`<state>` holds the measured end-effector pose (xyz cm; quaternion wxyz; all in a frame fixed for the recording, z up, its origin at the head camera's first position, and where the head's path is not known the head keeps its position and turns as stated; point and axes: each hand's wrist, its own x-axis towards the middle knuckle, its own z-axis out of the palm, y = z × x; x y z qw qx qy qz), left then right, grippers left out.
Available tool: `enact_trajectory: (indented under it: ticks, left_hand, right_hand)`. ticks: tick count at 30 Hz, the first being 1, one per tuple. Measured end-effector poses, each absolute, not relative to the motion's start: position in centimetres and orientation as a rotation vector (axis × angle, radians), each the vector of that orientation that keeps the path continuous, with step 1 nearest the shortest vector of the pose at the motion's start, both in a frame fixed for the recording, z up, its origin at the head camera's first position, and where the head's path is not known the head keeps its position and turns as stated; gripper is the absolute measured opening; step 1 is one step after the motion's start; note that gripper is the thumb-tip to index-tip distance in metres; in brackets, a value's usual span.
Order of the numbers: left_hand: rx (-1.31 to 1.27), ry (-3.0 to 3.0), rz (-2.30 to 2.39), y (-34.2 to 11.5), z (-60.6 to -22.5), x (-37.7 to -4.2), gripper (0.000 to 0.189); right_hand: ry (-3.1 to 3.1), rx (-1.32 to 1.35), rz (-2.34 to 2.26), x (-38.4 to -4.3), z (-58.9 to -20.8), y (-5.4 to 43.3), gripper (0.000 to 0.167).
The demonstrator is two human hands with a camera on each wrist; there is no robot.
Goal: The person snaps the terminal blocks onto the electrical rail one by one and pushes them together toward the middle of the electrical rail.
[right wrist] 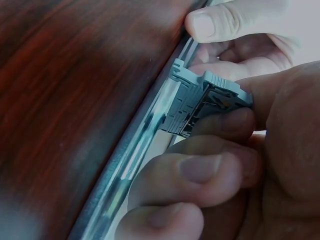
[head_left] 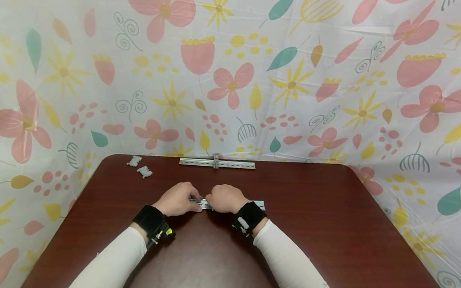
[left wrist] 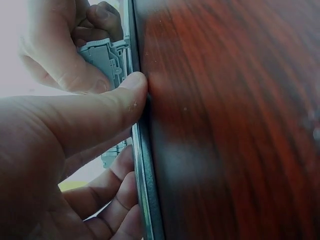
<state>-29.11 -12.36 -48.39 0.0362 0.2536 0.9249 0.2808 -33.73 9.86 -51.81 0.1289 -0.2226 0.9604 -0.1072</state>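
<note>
A slotted metal DIN rail (head_left: 260, 205) lies near the middle of the table, partly covered by both hands. My left hand (head_left: 180, 199) grips it, the thumb pressed along the near edge and the fingers behind. Just to the right, my right hand (head_left: 226, 198) pinches a grey terminal block (right wrist: 185, 102) between thumb and fingers. The block's foot meets the rail (right wrist: 142, 142) in the right wrist view. Part of another grey piece (left wrist: 114, 156) shows behind the left fingers in the left wrist view.
Farther back on the brown table (head_left: 320, 227) lies a second DIN rail (head_left: 195, 162) bearing grey blocks (head_left: 216, 161) near its middle. Two loose grey terminal blocks, one at the edge (head_left: 134, 160) and one nearer (head_left: 144, 171), lie at the back left. A flowered curtain (head_left: 289, 68) hangs behind.
</note>
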Motion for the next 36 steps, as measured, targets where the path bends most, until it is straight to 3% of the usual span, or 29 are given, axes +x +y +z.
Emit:
enact_trajectory:
  ticks: [10, 16, 27, 36]
  left_hand:
    - [0.783, 2.839, 0.87, -12.4, -48.4, -29.1, 0.021]
    - [0.797, 2.842, 0.862, -12.4, -48.4, -29.2, 0.022]
    - [0.802, 2.833, 0.863, -12.5, -48.4, -29.1, 0.022]
    - [0.8, 2.834, 0.873, -12.5, -48.5, -29.2, 0.02]
  right_hand:
    - [2.778, -0.641, -0.282, -32.8, -50.9, 9.5, 0.056]
    - [2.816, -0.681, -0.215, -34.3, -53.2, 9.7, 0.055]
    - [2.848, -0.717, -0.097, -28.5, -46.7, 8.1, 0.046]
    - [2.887, -0.755, -0.13, -31.4, -51.5, 9.3, 0.043]
